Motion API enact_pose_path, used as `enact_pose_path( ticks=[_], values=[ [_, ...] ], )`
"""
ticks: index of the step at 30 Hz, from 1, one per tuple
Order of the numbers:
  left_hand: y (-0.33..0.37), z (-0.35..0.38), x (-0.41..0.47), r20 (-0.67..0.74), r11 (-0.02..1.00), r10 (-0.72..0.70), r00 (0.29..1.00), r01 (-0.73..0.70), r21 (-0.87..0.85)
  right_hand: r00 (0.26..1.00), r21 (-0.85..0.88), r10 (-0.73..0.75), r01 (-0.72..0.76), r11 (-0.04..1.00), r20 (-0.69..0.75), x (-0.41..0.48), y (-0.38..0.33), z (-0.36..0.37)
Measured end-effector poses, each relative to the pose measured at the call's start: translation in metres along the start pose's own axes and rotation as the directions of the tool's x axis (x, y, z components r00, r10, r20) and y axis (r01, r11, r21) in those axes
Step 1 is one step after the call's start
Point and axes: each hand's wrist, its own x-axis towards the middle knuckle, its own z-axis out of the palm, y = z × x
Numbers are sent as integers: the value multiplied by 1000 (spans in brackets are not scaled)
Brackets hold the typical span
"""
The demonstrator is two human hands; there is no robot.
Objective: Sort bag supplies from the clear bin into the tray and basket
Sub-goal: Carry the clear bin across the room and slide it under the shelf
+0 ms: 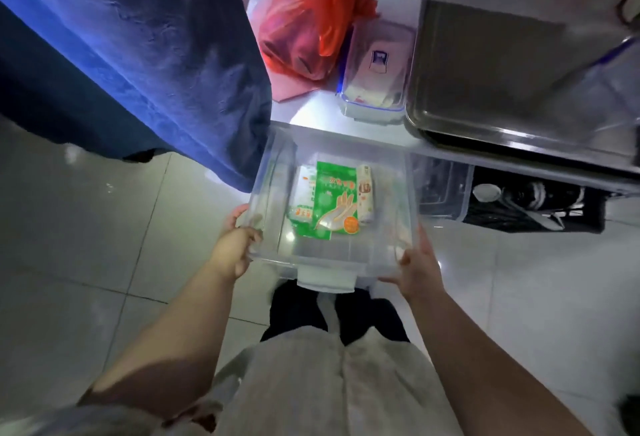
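Note:
I hold a clear plastic bin [332, 262] in front of me, above the floor. My left hand [235, 241] grips its near left corner and my right hand [417, 262] grips its near right corner. Inside lie a green glove packet [334, 200], a white roll packet [303, 193] to its left and a slim white roll [365, 193] to its right. A steel tray [485, 65] sits on the white shelf at the upper right. A black basket [533, 203] with utensils stands lower right, under the shelf.
A red plastic bag [311, 27] and a lidded container with blue clips [377, 68] rest on the white shelf beyond the bin. A blue cloth [138, 55] hangs at the left. A second clear box [440, 186] stands beside the basket. The floor is tiled.

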Motion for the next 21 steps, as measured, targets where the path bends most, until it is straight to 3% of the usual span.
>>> enact_pose_path(
  ticks=[6,10,12,15,18,21],
  values=[
    [-2,9,62,118,999,27,993,-23,-32,997,97,-3,10,995,-72,54,32,12],
    [-26,11,93,339,962,-99,936,177,-208,987,238,22,17,971,-159,95,57,20],
    [-33,16,112,359,906,-113,927,245,-346,984,254,5,42,966,-179,116,59,26],
    [-26,34,147,386,896,-35,922,201,-397,957,2,-131,136,991,-260,152,45,40],
    [-13,59,177,391,934,3,920,138,-331,936,237,-92,179,955,-339,199,28,53],
    [-9,76,194,327,981,44,944,22,-195,941,306,-75,181,935,-330,228,20,59]
  ],
)
